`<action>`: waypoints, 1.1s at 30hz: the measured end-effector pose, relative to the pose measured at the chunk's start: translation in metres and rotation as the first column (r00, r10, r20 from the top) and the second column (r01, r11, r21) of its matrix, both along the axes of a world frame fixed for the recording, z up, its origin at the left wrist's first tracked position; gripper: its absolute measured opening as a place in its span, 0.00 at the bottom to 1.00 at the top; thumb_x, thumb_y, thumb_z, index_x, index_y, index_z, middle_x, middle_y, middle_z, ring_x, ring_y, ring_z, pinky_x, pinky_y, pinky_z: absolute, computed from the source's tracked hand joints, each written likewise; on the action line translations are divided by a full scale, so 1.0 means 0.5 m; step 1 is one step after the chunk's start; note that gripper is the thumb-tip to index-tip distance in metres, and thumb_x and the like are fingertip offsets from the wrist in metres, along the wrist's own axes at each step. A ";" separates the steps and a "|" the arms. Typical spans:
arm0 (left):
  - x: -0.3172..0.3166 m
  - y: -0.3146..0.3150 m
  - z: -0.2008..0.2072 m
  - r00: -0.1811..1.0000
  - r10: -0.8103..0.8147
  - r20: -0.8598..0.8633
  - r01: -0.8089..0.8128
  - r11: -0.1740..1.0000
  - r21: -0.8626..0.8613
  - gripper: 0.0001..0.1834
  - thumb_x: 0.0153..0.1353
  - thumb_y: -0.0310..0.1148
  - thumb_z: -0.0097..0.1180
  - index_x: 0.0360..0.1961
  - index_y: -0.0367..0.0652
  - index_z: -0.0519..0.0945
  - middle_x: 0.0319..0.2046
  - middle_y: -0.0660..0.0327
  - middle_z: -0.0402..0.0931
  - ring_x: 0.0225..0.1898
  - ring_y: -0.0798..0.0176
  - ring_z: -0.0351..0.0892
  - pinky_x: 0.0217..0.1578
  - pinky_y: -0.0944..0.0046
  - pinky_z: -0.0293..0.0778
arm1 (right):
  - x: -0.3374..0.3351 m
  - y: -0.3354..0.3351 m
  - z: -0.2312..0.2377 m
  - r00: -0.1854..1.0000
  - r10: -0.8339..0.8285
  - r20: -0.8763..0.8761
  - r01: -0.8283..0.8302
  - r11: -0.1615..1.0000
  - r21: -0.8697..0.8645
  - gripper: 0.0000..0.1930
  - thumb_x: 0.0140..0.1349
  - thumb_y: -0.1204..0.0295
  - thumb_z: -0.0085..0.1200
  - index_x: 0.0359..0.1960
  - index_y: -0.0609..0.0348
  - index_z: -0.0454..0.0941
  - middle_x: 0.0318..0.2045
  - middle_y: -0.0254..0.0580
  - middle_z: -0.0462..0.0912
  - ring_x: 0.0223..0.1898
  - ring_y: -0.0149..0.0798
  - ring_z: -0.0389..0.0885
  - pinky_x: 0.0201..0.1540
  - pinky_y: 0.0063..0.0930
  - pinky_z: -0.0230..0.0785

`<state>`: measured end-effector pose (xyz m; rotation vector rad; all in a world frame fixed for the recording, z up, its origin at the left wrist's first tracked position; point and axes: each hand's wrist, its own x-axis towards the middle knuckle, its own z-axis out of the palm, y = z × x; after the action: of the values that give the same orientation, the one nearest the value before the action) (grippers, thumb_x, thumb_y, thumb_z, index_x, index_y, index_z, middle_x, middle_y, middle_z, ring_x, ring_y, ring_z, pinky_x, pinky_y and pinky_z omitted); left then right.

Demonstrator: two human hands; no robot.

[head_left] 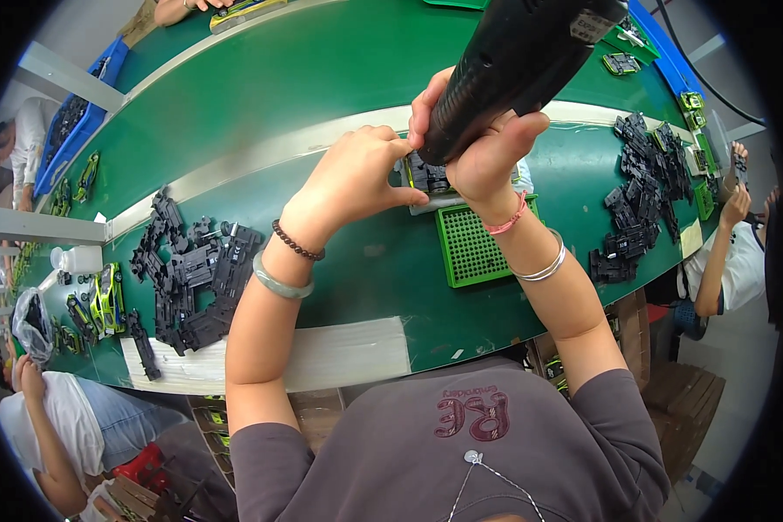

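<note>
My right hand (485, 161) grips a thick black power screwdriver (518, 65), held upright with its lower end over a small toy car (428, 177). The car shows dark parts and a yellow-green edge, and lies on a light holder or pad. My left hand (357, 174) has its fingers and thumb around the car's left side, steadying it. My right hand hides part of the car and the screwdriver's tip. Just nearer to me is a green tray (451, 252) with rows of small dark holes or pieces.
Black plastic chassis parts (202, 270) are heaped on the green table at left. Another black heap (639, 196) lies at right. Yellow-green car bodies (106, 300) stand at far left. A white strip (357, 352) runs along the near edge. Other people sit at both sides.
</note>
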<state>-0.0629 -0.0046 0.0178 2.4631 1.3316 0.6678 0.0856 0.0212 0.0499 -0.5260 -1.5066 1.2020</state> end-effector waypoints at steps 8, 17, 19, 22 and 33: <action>-0.005 0.002 0.008 1.000 -0.024 -0.002 0.024 1.000 0.010 0.29 0.37 0.45 0.68 0.39 0.40 0.78 0.31 0.53 0.74 0.37 0.51 0.74 0.38 0.57 0.71 | -0.004 -0.001 -0.004 0.999 -0.012 -0.034 0.012 1.000 -0.008 0.53 0.36 0.20 0.19 0.29 0.66 0.67 0.17 0.44 0.72 0.17 0.32 0.71 0.22 0.22 0.66; 0.020 -0.008 0.052 0.981 -0.082 0.176 0.051 0.984 0.171 0.08 0.44 0.29 0.63 0.25 0.38 0.79 0.33 0.57 0.74 0.37 0.53 0.73 0.39 0.58 0.70 | 0.013 -0.010 0.041 0.984 -0.018 -0.178 0.013 0.999 -0.032 0.55 0.32 0.17 0.13 0.28 0.65 0.67 0.15 0.45 0.72 0.17 0.37 0.72 0.22 0.25 0.68; 0.023 -0.011 0.051 0.977 -0.085 0.195 0.050 0.983 0.177 0.07 0.44 0.28 0.63 0.24 0.38 0.79 0.33 0.57 0.75 0.38 0.53 0.73 0.39 0.58 0.71 | 0.016 -0.011 0.042 0.964 0.037 -0.264 -0.052 0.998 -0.048 0.57 0.27 0.16 0.12 0.28 0.64 0.67 0.15 0.45 0.72 0.17 0.37 0.72 0.23 0.26 0.68; 0.022 -0.009 0.048 0.970 -0.091 0.225 0.056 0.986 0.159 0.05 0.44 0.27 0.62 0.24 0.37 0.79 0.33 0.57 0.75 0.38 0.54 0.73 0.39 0.59 0.71 | 0.017 -0.018 0.051 0.960 0.028 -0.277 -0.055 0.995 -0.089 0.58 0.25 0.16 0.12 0.28 0.64 0.67 0.15 0.46 0.72 0.17 0.38 0.72 0.23 0.27 0.68; 0.034 -0.001 0.027 0.924 -0.100 0.370 0.054 0.990 0.133 0.05 0.47 0.27 0.62 0.25 0.38 0.80 0.31 0.58 0.77 0.37 0.55 0.75 0.38 0.61 0.72 | 0.029 -0.014 0.052 0.968 0.006 -0.250 -0.019 0.999 -0.048 0.58 0.26 0.16 0.12 0.29 0.64 0.67 0.16 0.47 0.72 0.18 0.39 0.72 0.24 0.28 0.68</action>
<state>-0.0458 -0.0051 0.0313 2.3025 1.0673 1.1617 0.1001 0.0142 0.0756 -0.3822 -1.2700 1.2678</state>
